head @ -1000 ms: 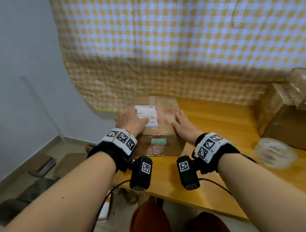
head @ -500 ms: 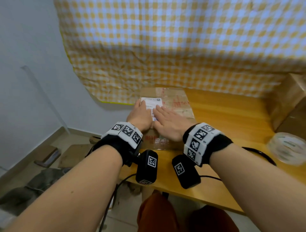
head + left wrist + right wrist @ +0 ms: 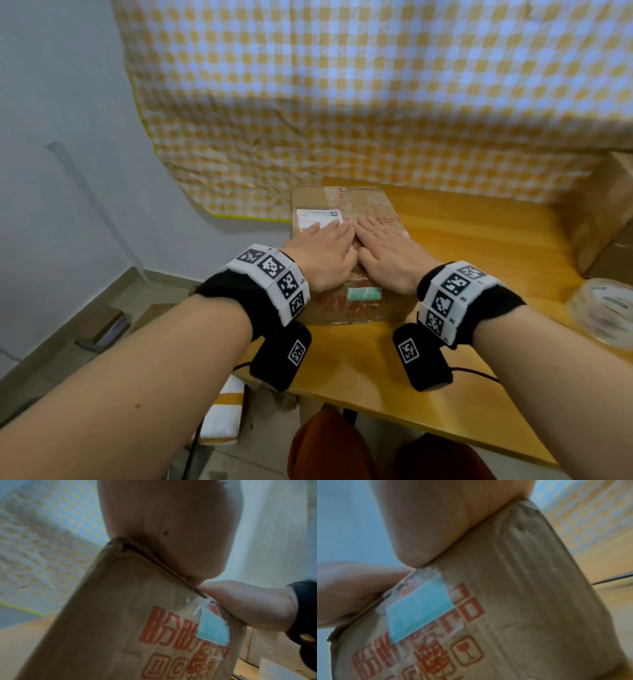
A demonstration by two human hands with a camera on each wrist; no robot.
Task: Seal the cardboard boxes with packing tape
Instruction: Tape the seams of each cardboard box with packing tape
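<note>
A small brown cardboard box (image 3: 346,202) with red print, a white shipping label (image 3: 315,217) and a green sticker (image 3: 364,293) sits at the left end of the wooden table (image 3: 479,246). My left hand (image 3: 323,251) and right hand (image 3: 387,251) lie flat side by side on its top, fingers straight, pressing down along the middle. In the left wrist view my left hand (image 3: 171,520) rests on the box's (image 3: 111,628) top edge. The right wrist view shows my right hand (image 3: 445,520) pressing on the box (image 3: 522,601) above the sticker (image 3: 419,607). A clear packing tape roll (image 3: 604,310) lies on the table at the right.
Larger cardboard boxes (image 3: 606,219) stand at the table's right end. A yellow-and-white checked cloth (image 3: 342,102) hangs behind the table. Left of the table the floor (image 3: 68,342) holds flattened cardboard and clutter. The table's front edge runs just behind my wrists.
My hands have slid from the box's two sides to its middle and now lie flat next to each other. The view has shifted slightly left.
</note>
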